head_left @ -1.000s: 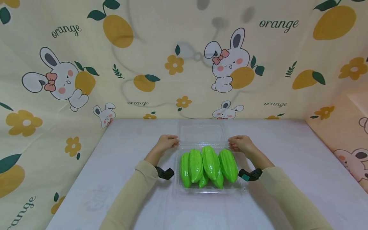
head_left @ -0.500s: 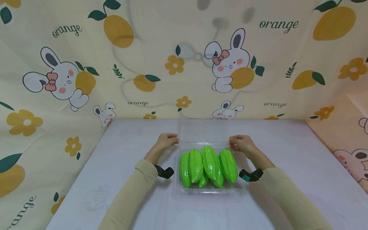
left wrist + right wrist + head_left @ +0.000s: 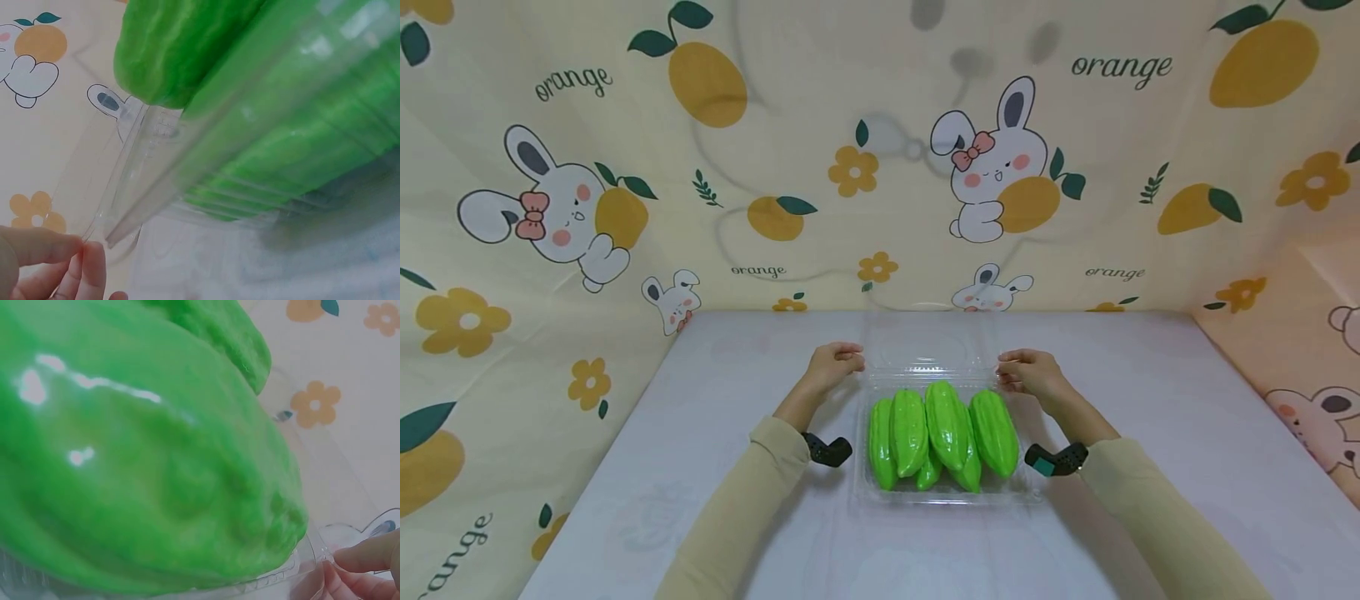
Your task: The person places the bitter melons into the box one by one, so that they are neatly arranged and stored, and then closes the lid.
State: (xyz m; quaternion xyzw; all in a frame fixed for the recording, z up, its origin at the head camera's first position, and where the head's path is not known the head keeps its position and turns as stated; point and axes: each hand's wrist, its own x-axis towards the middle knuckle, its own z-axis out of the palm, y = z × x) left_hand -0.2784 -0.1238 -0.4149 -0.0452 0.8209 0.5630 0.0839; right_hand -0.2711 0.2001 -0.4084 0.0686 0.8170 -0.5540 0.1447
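A clear plastic clamshell box [image 3: 947, 501] holds several glossy, ridged green bitter melons [image 3: 947, 425], heaped and pointing lengthwise. Its transparent lid [image 3: 928, 343] is swung back on the far side, raised at an angle. At the lid's left edge, just behind the hinge, my left hand [image 3: 833, 365] pinches the plastic between thumb and fingers; the left wrist view shows the fingertips [image 3: 94, 253] on the thin edge. My right hand [image 3: 1033, 372] pinches the opposite edge, and in the right wrist view its thumb and fingers meet at the box's corner, beside a melon [image 3: 187, 469].
The box stands on a white tabletop [image 3: 737, 517]. Behind it and along both sides hangs a cream cloth [image 3: 820, 100] printed with rabbits, oranges and flowers. Black wrist cameras [image 3: 829, 450] sit on both wrists, close to the box's sides.
The lid has tilted up, its far edge now standing higher against the backdrop. My left hand has risen slightly with it; the right hand has barely moved. The melons lie as before.
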